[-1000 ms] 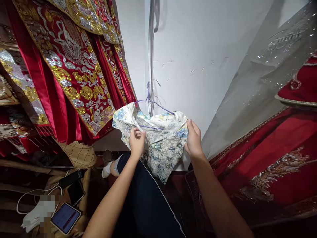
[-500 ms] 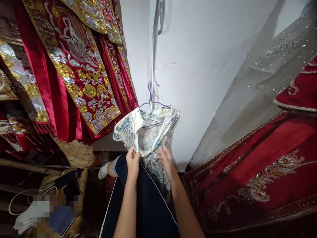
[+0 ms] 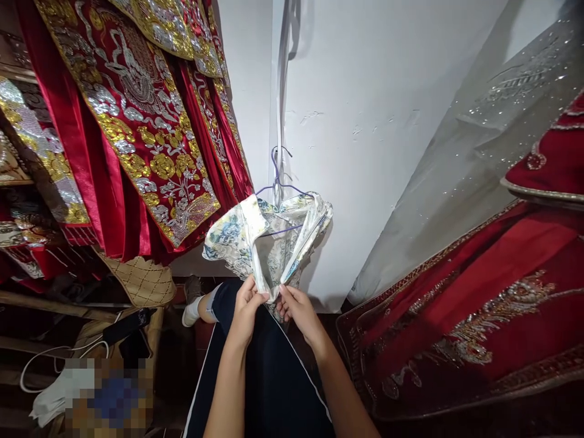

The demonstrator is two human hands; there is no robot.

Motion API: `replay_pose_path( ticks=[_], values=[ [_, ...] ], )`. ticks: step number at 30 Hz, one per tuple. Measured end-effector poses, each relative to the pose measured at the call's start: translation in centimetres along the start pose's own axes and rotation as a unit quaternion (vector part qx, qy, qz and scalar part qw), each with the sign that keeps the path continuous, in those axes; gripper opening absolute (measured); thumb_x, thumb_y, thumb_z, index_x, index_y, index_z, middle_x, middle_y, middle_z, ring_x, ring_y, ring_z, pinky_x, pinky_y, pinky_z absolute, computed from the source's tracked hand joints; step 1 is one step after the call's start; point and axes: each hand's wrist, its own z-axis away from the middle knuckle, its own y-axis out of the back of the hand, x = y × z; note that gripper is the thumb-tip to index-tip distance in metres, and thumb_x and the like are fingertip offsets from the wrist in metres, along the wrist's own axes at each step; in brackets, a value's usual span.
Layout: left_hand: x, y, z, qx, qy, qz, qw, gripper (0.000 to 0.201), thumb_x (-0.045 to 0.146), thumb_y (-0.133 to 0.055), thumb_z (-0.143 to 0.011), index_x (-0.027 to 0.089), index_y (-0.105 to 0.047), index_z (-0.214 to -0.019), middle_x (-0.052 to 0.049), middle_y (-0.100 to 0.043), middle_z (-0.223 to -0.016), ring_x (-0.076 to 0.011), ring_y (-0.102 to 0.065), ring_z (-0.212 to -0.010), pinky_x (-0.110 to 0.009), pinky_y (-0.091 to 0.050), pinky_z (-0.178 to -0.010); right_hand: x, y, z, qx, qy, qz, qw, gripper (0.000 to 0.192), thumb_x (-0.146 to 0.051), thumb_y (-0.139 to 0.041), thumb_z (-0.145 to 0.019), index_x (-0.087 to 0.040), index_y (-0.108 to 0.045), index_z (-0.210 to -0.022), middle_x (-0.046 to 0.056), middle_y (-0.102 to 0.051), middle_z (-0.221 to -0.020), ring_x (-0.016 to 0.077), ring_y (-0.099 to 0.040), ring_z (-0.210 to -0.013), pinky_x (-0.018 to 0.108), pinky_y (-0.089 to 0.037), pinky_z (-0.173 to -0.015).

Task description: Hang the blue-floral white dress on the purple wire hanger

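A white garment with a blue floral print (image 3: 228,237) hangs on a thin purple wire hanger (image 3: 277,182) in the middle of the head view. Its front neckline is drawn down toward me in a V. My left hand (image 3: 249,304) pinches the left edge of the neckline near the bottom of the V. Close beside it, my right hand (image 3: 296,307) grips the right edge between thumb and fingers. The lower part of the garment is mostly hidden behind my hands.
Red costumes with gold and silver sequins (image 3: 150,140) hang at the left. A dark red beaded garment (image 3: 474,328) and a sheer sparkly white fabric (image 3: 438,182) are on the right. Behind is a white wall (image 3: 356,79). A wooden chair (image 3: 157,340) holds cables and cloth at lower left.
My right hand has moved left and in, from loose beside the garment to gripping its neckline edge. The neckline is now pulled down into a narrower V.
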Motion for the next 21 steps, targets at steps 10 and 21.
replay_pose_path(
  ticks=[10,21],
  values=[
    [-1.8,0.0,0.2,-0.099,-0.007,-0.016,0.995,0.031,0.031,-0.070,-0.083,0.022,-0.062,-0.112,-0.008,-0.064,-0.105,-0.0223,-0.063,-0.100,-0.034,-0.048,-0.091,-0.8,1.4,0.5,0.147,0.030,-0.127,0.980,0.032,-0.042,-0.065,-0.081,-0.020,-0.052,-0.061,-0.004,-0.045,-0.052,0.0111,-0.039,-0.048,0.025,-0.030,-0.047],
    [-7.0,-1.6,-0.2,-0.076,-0.084,-0.219,0.969,0.025,0.013,-0.049,-0.087,0.021,-0.063,-0.106,-0.005,-0.064,-0.098,-0.0197,-0.061,-0.093,-0.031,-0.046,-0.085,0.0,1.3,0.7,0.025,0.105,0.039,0.993,0.032,-0.040,-0.058,-0.086,-0.019,-0.056,-0.062,-0.002,-0.052,-0.054,0.0121,-0.046,-0.050,0.025,-0.034,-0.051]
  ],
)
